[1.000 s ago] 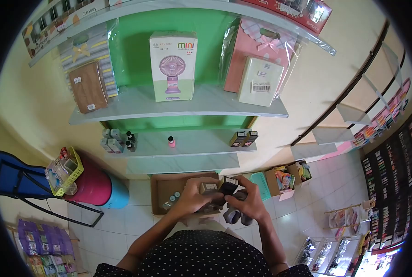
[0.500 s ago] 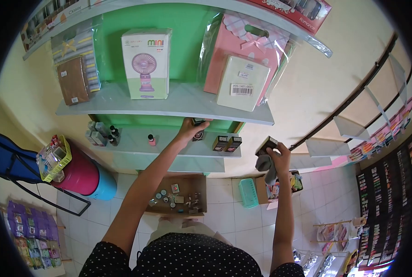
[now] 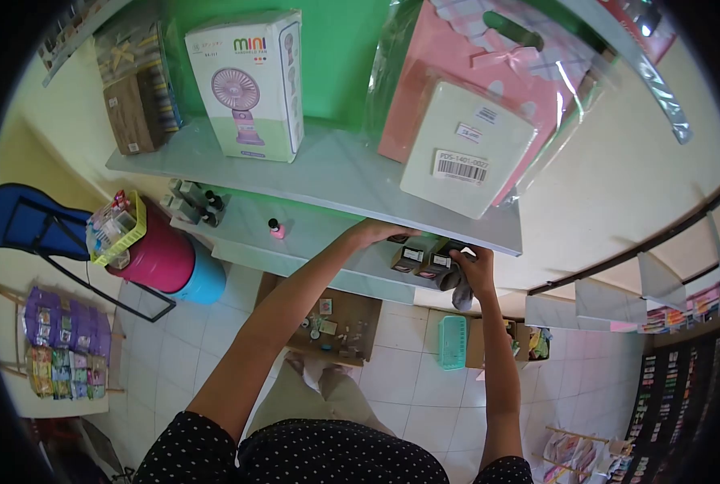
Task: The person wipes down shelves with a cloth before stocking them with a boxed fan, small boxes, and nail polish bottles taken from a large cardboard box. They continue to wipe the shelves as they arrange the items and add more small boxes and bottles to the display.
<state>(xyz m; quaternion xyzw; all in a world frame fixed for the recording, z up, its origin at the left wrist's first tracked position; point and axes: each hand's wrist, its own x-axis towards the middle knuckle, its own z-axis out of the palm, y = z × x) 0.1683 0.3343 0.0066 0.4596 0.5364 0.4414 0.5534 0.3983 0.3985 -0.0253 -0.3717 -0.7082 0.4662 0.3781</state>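
My left hand [image 3: 370,232] reaches in under the upper shelf's edge, fingers partly hidden, over a small dark box [image 3: 398,239] that it appears to grip. Two more small dark boxes with pale labels, a left one [image 3: 408,256] and a right one [image 3: 438,262], stand on the lower shelf just below. At the shelf's right end my right hand [image 3: 479,270] is closed on another small dark box [image 3: 456,245], mostly hidden beside the right labelled one. A grey cloth [image 3: 462,295] hangs from the same hand.
The upper shelf [image 3: 320,173] overhangs my hands and carries a boxed mini fan [image 3: 243,89] and a pink gift bag [image 3: 408,97]. A pink bottle [image 3: 276,229] stands on the lower shelf. Below are a cardboard box [image 3: 360,315] and a green basket [image 3: 452,343].
My right hand has moved its box and cloth leftward to the lower shelf, beside the labelled boxes. My left hand has shifted right along the shelf toward them. The view has moved closer and tilted.
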